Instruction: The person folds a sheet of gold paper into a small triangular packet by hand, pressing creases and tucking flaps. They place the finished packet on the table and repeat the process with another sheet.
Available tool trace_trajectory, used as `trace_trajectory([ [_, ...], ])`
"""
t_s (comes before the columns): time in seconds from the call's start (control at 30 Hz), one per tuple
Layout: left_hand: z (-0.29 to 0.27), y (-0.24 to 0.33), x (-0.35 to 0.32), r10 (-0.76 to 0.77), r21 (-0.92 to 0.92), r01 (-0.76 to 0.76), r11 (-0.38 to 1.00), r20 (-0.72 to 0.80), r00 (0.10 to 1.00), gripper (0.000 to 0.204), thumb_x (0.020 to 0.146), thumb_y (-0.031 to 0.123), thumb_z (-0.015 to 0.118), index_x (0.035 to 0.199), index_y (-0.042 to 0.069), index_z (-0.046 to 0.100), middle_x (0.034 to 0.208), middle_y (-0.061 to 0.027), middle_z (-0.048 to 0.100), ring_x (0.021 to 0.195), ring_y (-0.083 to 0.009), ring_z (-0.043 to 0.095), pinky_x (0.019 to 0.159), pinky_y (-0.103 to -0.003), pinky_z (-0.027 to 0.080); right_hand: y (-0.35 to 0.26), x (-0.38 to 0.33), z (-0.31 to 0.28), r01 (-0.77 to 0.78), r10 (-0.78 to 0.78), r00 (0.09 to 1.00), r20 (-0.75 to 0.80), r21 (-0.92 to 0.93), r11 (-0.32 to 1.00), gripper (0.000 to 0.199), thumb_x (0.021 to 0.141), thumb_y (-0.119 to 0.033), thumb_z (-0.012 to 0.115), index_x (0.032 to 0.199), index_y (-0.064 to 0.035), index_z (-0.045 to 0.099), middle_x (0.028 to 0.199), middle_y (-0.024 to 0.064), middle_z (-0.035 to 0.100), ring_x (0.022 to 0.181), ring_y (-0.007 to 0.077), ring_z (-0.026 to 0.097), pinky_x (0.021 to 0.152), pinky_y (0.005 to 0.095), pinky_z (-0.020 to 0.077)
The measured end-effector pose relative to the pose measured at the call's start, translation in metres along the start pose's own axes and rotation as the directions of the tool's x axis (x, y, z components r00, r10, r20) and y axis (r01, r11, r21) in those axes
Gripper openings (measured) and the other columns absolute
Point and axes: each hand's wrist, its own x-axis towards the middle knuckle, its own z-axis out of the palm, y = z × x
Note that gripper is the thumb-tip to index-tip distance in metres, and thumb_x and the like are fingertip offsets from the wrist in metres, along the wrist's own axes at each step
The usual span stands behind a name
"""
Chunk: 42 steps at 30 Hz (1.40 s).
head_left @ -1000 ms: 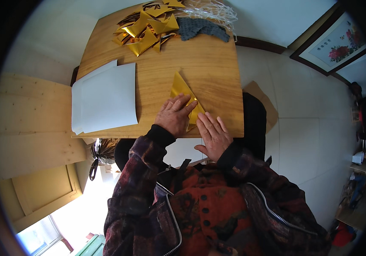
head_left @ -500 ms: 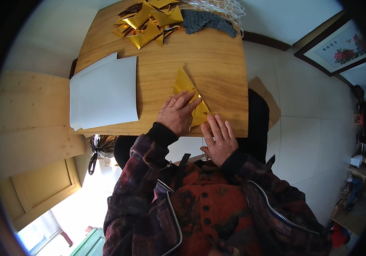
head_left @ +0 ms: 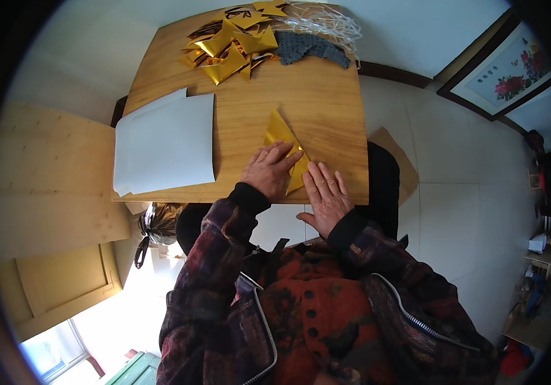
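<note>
A folded triangle of shiny gold paper (head_left: 277, 128) lies near the table's front edge, its tip pointing away from me. My left hand (head_left: 266, 171) presses down on it with fingers lying flat, covering its left and middle part. Along the lower right edge of the paper rests my right hand (head_left: 328, 197), fingers stretched out and thumb apart. Neither hand is closed around anything. The lower left part of the triangle is hidden beneath my left hand.
White sheets (head_left: 166, 144) are stacked on the left of the wooden table (head_left: 327, 102). At the far side lie a pile of folded gold paper pieces (head_left: 229, 48), a dark grey cloth (head_left: 307, 48) and clear plastic netting (head_left: 327, 22). A black bag (head_left: 155, 224) stands below the left edge.
My right hand has slid slightly up along the paper's right edge and now lies flatter. The left hand keeps its place on the paper. The whole view has shifted a little.
</note>
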Motion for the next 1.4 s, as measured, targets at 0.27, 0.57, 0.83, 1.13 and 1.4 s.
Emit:
trace_trajectory([
  [0.27, 0.002, -0.001, 0.002, -0.013, 0.047, 0.013, 0.999, -0.01, 1.0, 0.035, 0.089, 0.014, 0.059, 0.124, 0.017, 0.063, 0.129, -0.0078, 0.056, 0.118, -0.029, 0.054, 0.099, -0.041, 0.042, 0.005, -0.002, 0.0, 0.043, -0.044, 0.998, -0.034, -0.041, 0.998, 0.087, 0.075, -0.04, 0.076, 0.142, -0.0006, 0.037, 0.153, 0.0158, 0.027, 0.143, 0.0327, 0.024, 0.115, 0.05, 0.0187],
  [0.57, -0.016, 0.003, 0.031, 0.016, 0.213, -0.064, 0.975, 0.221, 0.975, 0.026, 0.081, 0.026, 0.064, 0.105, 0.014, 0.065, 0.124, -0.0056, 0.058, 0.121, -0.0271, 0.051, 0.107, -0.045, 0.031, 0.003, -0.051, -0.021, 0.19, -0.136, 0.963, -0.231, 0.232, 0.954, 0.037, 0.078, -0.014, 0.07, 0.111, -0.001, 0.057, 0.102, 0.0168, 0.064, 0.103, 0.0331, 0.058, 0.09, 0.0417, 0.0455],
  [0.83, -0.03, 0.007, 0.063, -0.15, 0.262, 0.036, 0.964, 0.43, 0.89, 0.043, 0.076, 0.042, 0.07, 0.109, 0.017, 0.062, 0.113, -0.0057, 0.058, 0.123, -0.0263, 0.048, 0.106, -0.048, 0.03, 0.01, -0.067, -0.016, 0.023, -0.052, 0.996, 0.075, 0.351, 0.936, 0.032, 0.087, -0.019, 0.061, 0.115, -0.0026, 0.059, 0.104, 0.0167, 0.065, 0.102, 0.0327, 0.061, 0.089, 0.0426, 0.0469],
  [1.13, -0.037, 0.03, 0.041, -0.559, 0.288, 0.482, 0.827, 0.509, 0.655, 0.042, 0.076, 0.051, 0.066, 0.082, 0.009, 0.071, 0.082, -0.0142, 0.07, 0.085, -0.0336, 0.066, 0.082, -0.042, 0.049, 0.018, -0.051, -0.018, -0.247, 0.248, 0.962, 0.112, 0.739, 0.627, 0.03, 0.088, -0.014, 0.062, 0.114, -0.0006, 0.057, 0.104, 0.0196, 0.066, 0.092, 0.0242, 0.067, 0.071, 0.0341, 0.0539],
  [1.4, -0.012, 0.036, 0.006, -0.29, 0.077, 0.284, 0.956, 0.083, 0.954, 0.028, 0.08, 0.033, 0.067, 0.091, 0.008, 0.065, 0.09, -0.0122, 0.06, 0.092, -0.034, 0.059, 0.078, -0.044, 0.048, 0.026, 0.011, -0.034, 0.142, -0.012, 0.926, -0.377, 0.321, 0.936, 0.013, 0.085, -0.013, 0.062, 0.097, -0.0069, 0.06, 0.09, 0.0104, 0.062, 0.083, 0.0333, 0.062, 0.069, 0.0434, 0.0493],
])
